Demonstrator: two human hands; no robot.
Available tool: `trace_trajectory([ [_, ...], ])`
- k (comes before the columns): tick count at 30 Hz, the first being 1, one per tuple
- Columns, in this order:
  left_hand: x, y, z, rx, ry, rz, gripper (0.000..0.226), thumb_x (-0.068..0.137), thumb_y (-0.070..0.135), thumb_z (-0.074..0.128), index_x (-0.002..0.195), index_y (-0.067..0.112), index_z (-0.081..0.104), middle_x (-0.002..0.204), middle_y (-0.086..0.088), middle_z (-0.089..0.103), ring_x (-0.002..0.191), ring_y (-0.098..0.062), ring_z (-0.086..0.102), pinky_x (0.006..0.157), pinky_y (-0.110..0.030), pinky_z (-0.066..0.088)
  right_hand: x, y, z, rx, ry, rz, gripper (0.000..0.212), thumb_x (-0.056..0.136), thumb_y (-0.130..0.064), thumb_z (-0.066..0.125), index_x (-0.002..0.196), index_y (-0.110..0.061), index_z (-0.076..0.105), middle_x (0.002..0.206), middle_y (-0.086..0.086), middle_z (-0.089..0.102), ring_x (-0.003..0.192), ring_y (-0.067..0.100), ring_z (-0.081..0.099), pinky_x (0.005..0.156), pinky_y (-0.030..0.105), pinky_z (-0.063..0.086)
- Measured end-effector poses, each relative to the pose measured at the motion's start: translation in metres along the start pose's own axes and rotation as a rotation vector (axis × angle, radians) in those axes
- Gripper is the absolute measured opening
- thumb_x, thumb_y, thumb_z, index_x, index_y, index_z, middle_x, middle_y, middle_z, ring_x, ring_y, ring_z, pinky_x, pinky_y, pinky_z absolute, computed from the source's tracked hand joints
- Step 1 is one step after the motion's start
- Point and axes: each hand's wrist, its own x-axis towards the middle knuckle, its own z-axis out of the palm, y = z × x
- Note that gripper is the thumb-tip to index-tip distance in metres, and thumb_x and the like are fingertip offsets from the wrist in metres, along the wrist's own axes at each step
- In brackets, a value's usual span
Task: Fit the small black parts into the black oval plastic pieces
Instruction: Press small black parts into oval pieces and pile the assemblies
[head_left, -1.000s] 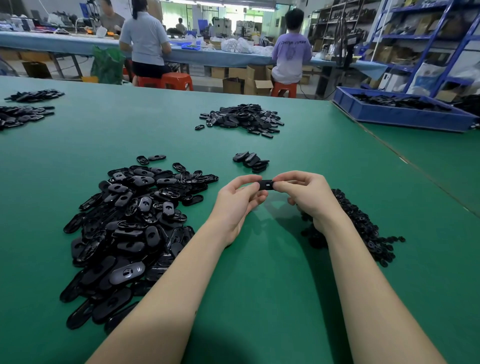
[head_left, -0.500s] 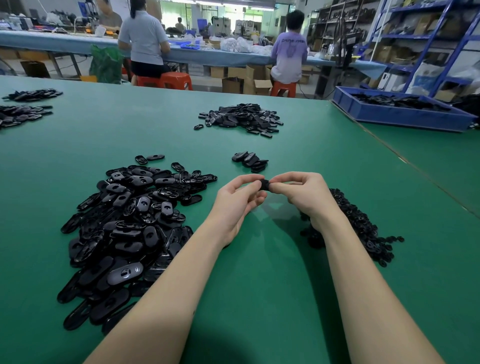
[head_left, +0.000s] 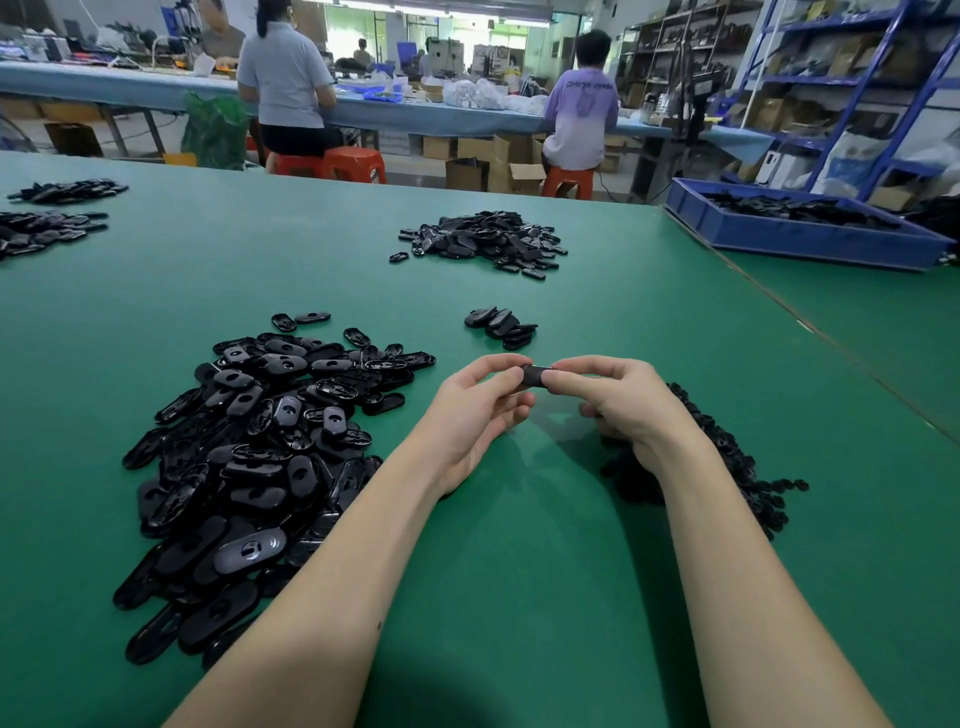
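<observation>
Barely shifted since a second ago: both hands level above the green tabletop, oval piece between them turned so a longer dark edge shows than half a second back.

Landmark: the big heap of oval pieces, spread wide over the tabletop.

Far beyond the heap and to its right, on a neighbouring surface: blue bin, loaded with dark parts. Beyond the heap, toward the far edge: a second, smaller heap. Right of the heap, past both forearms: dark mound of small black parts, partly hidden by the right wrist. Just beyond the heap's right end: little cluster of ovals.

Right of the heap, raised off the tabletop: left hand, grip closed, fingertips pinching one end of the held oval piece; right hand, grip closed likewise, thumb and curled fingers pinching the other end. Whether a small part sits in it: cannot tell.
</observation>
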Motion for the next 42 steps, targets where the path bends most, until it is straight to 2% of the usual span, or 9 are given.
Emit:
trace_trajectory([
  [4,-0.001,0.014,-0.004,0.237,-0.047,0.026,0.014,0.093,-0.002,0.063,0.104,0.007,0.063,0.076,-0.003,0.069,0.066,-0.011,0.064,0.068,-0.018,0.054,0.001,-0.003,-0.002,0.004,-0.06,-0.012,0.019,0.075,-0.037,0.088,0.088,-0.026,0.079,0.077,-0.008,0.068,0.069,0.012,0.046,0.051,0.021,0.034],
  [8,-0.002,0.024,-0.01,0.381,-0.023,0.081,0.013,0.089,0.002,0.071,0.095,0.01,0.063,0.074,-0.003,0.069,0.068,-0.013,0.063,0.072,-0.02,0.055,0.002,-0.005,0.007,0.009,-0.115,-0.095,0.017,0.077,-0.027,0.089,0.086,-0.02,0.076,0.066,-0.013,0.066,0.048,-0.002,0.047,0.044,0.008,0.033],
  [10,-0.002,0.026,-0.014,0.418,-0.008,0.1,0.012,0.089,0.002,0.07,0.092,0.011,0.063,0.072,-0.002,0.069,0.068,-0.015,0.062,0.073,-0.021,0.053,0.003,-0.005,0.011,-0.01,-0.127,-0.142,0.014,0.08,-0.021,0.087,0.088,-0.017,0.076,0.061,-0.017,0.066,0.045,-0.005,0.05,0.045,0.005,0.034],
  [20,0.0,0.025,-0.019,0.528,0.018,0.151,0.014,0.09,0.003,0.07,0.093,0.013,0.062,0.069,-0.002,0.07,0.069,-0.019,0.058,0.081,-0.031,0.051,0.007,-0.003,0.022,-0.031,-0.073,-0.176,0.011,0.082,-0.018,0.084,0.08,-0.019,0.072,0.062,-0.015,0.067,0.053,-0.002,0.056,0.052,0.007,0.04],
  [26,0.004,0.021,-0.018,0.555,0.051,0.132,0.013,0.089,0.005,0.073,0.092,0.013,0.063,0.068,0.001,0.073,0.062,-0.011,0.064,0.074,-0.024,0.053,0.007,0.001,0.025,-0.022,-0.053,-0.16,0.014,0.082,-0.016,0.082,0.078,-0.017,0.068,0.056,-0.018,0.06,0.05,-0.002,0.051,0.05,0.008,0.038],
  [32,0.005,0.017,-0.014,0.619,0.104,0.162,0.013,0.088,0.008,0.074,0.089,0.017,0.064,0.071,0.0,0.074,0.062,-0.01,0.066,0.075,-0.026,0.054,0.007,0.004,0.029,-0.027,-0.014,-0.179,0.018,0.08,-0.016,0.082,0.073,-0.02,0.065,0.051,-0.018,0.056,0.046,0.0,0.046,0.048,0.011,0.036],
  [35,0.001,0.024,-0.021,0.658,0.052,0.24,0.017,0.088,0.009,0.073,0.097,0.019,0.063,0.077,0.001,0.076,0.068,-0.012,0.07,0.078,-0.03,0.056,0.007,0.004,0.03,0.099,-0.041,-0.161,0.014,0.084,-0.015,0.08,0.079,-0.02,0.068,0.054,-0.018,0.057,0.046,-0.001,0.046,0.047,0.01,0.037],
  [39,-0.003,0.03,-0.026,0.881,0.044,0.36,0.018,0.085,0.013,0.074,0.097,0.025,0.067,0.087,0.006,0.076,0.077,-0.009,0.071,0.08,-0.023,0.056,0.006,0.003,0.028,0.18,-0.046,-0.097,0.014,0.085,-0.019,0.08,0.094,-0.022,0.071,0.058,-0.014,0.061,0.046,0.006,0.043,0.043,0.013,0.034],
  [42,-0.001,0.028,-0.028,1.006,0.109,0.415,0.015,0.082,0.022,0.079,0.094,0.027,0.071,0.091,0.014,0.073,0.087,-0.006,0.067,0.08,-0.02,0.05,0.005,0.007,0.03,0.165,0.003,-0.103,0.018,0.086,-0.028,0.079,0.102,-0.025,0.07,0.08,-0.002,0.076,0.047,0.004,0.049,0.048,0.014,0.041],
])
